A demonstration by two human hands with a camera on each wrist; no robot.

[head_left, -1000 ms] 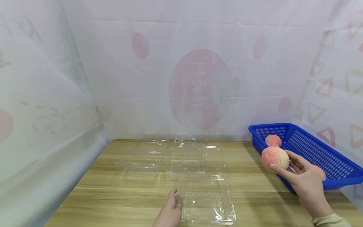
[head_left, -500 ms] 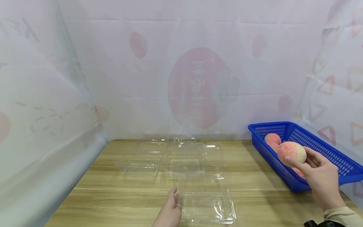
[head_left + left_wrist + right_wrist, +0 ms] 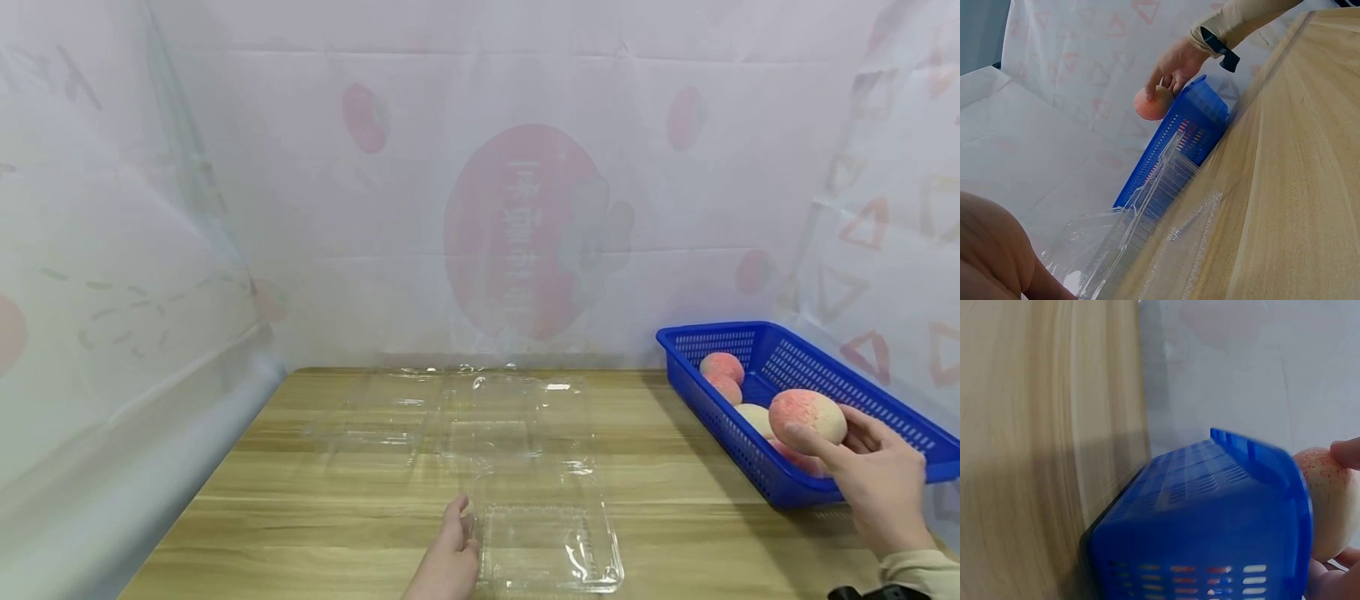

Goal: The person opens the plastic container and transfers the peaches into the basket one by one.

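In the head view my right hand (image 3: 885,475) holds a pink and cream peach (image 3: 806,417) between thumb and fingers, over the blue basket (image 3: 675,367). The right wrist view shows the held peach (image 3: 1329,500) just beyond the basket's rim. Inside the basket are several more peaches, among them a pink one (image 3: 722,367) near the far left corner. My left hand (image 3: 448,554) rests along the left side of a clear plastic clamshell box (image 3: 551,542), fingers loosely extended at its edge. This box lies with its lid raised or folded back.
More clear plastic boxes (image 3: 491,417) stand behind the near one, toward the back edge of the wooden table (image 3: 300,517). White printed cloth (image 3: 375,208) hangs behind and at both sides. The basket sits at the table's right side.
My right hand has carried the peach rightward, from the basket's left rim to over its inside. More peaches now show in the basket. My left hand and the boxes stay put.
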